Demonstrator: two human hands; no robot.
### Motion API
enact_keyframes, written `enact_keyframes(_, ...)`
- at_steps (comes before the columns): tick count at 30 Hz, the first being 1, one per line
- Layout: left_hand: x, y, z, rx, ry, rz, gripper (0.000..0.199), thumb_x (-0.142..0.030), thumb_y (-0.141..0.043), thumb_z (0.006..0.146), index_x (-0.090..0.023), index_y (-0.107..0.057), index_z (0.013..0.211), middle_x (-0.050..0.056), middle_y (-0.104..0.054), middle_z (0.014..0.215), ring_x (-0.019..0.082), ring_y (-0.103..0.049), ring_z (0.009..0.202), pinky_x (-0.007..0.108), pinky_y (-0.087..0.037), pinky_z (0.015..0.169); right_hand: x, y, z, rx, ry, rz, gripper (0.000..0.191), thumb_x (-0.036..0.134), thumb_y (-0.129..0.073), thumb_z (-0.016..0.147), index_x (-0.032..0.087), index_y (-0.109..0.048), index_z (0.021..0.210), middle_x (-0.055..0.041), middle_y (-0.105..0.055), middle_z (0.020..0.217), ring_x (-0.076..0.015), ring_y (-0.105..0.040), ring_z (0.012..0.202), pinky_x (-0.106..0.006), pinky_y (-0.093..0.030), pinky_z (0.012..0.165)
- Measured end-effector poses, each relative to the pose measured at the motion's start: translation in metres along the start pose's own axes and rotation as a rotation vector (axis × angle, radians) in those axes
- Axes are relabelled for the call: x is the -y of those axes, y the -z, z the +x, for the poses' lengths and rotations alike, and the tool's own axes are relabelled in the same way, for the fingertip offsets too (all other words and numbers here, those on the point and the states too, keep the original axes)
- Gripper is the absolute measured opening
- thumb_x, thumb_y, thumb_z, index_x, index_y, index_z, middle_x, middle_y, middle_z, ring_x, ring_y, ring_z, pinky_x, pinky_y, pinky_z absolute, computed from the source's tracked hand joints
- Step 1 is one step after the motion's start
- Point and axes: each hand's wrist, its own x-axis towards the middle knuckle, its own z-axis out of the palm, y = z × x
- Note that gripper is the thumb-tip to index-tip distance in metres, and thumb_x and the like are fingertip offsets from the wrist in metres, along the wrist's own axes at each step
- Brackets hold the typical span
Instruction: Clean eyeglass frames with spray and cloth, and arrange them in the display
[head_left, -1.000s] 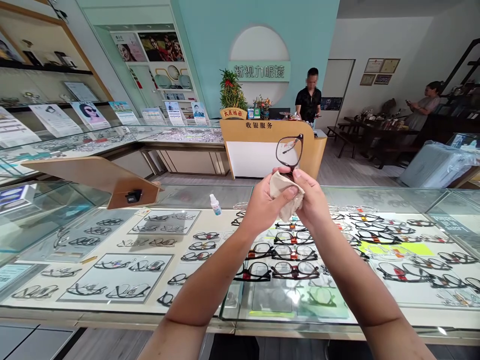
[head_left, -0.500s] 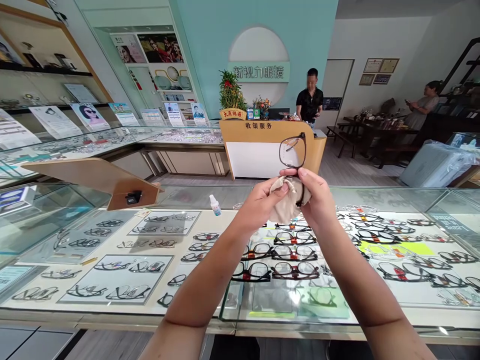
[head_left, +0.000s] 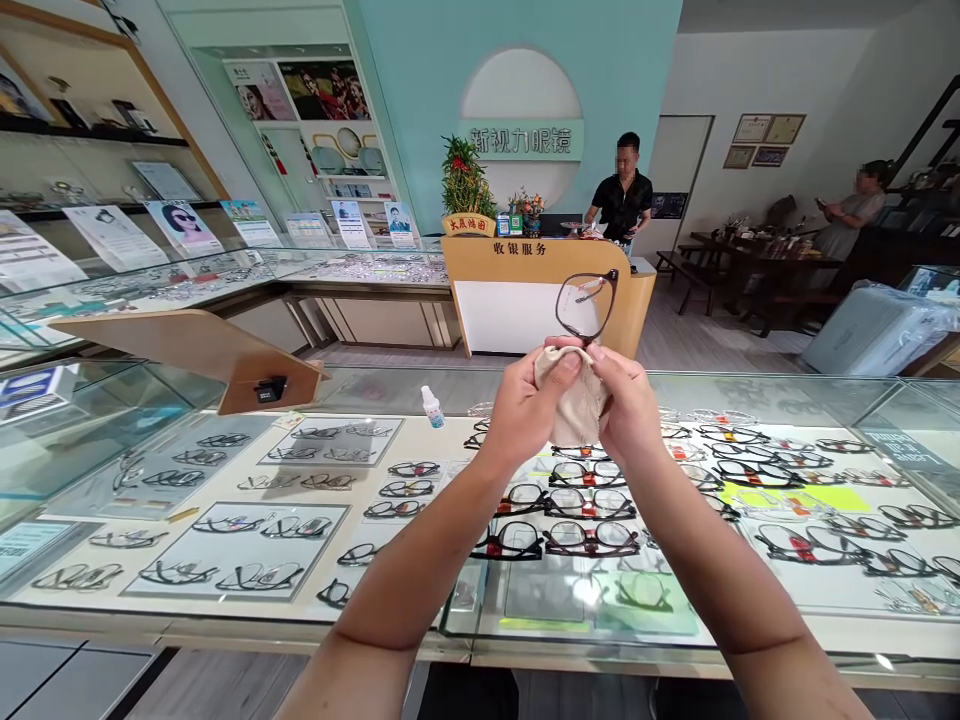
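Observation:
Above the glass counter I hold a pair of dark-framed eyeglasses (head_left: pixel 616 290) turned on end, one lens standing up over my fingers. A beige cloth (head_left: pixel 579 412) wraps the lower lens and hides it. My left hand (head_left: pixel 523 402) is closed on the cloth, its thumb pressing it against the lower lens. My right hand (head_left: pixel 631 402) is closed around the frame near the bridge, touching the cloth's right edge. Beyond my left forearm, a small white spray bottle (head_left: pixel 432 407) stands on the counter.
Rows of eyeglasses (head_left: pixel 591 538) lie in the glass display case (head_left: pixel 480 650) beneath my arms. A wooden stand (head_left: pixel 202 345) is at left. Past the case is a cashier desk (head_left: pixel 525 262) with a person (head_left: pixel 624 195) behind it. Another person (head_left: pixel 859 210) is at far right.
The cloth now covers more of the lower lens, and my left thumb has moved up over it. The upper lens has tilted slightly. The person behind the desk has shifted their arms.

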Motion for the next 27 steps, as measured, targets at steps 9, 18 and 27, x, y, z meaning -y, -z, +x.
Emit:
enact_keyframes(9,0.001,0.016,0.009,0.302,0.091,-0.039,0.054,-0.06,-0.093,0.085,-0.015,-0.077,0.11,0.004,-0.071,0.092,0.016,-0.062,0.08,0.027,-0.052,0.076,0.006,0.01,0.008,-0.069,-0.025,0.066,0.027,0.052,-0.085,0.09,0.028,-0.09,0.099,-0.0043,-0.087,0.119,-0.027,-0.079,0.107,-0.04,-0.063,0.097)
enact_keyframes(18,0.009,0.0,0.002,0.012,-0.095,-0.004,0.053,-0.065,-0.089,0.088,-0.019,-0.08,0.111,0.001,-0.071,0.085,0.012,-0.059,0.072,0.024,-0.05,0.069,0.0,-0.007,-0.005,-0.001,-0.051,0.105,0.031,0.059,-0.083,0.094,0.032,-0.089,0.108,-0.0038,-0.086,0.125,-0.0261,-0.078,0.117,-0.039,-0.063,0.103)
enact_keyframes(27,-0.007,0.021,0.013,0.16,0.15,-0.086,0.064,-0.08,-0.084,0.085,-0.017,-0.081,0.094,0.005,-0.075,0.079,0.019,-0.072,0.078,0.031,-0.057,0.076,0.019,0.014,0.002,0.054,0.079,-0.081,0.025,0.058,-0.083,0.096,0.035,-0.091,0.102,-0.003,-0.082,0.132,-0.0289,-0.069,0.137,-0.047,-0.053,0.121)
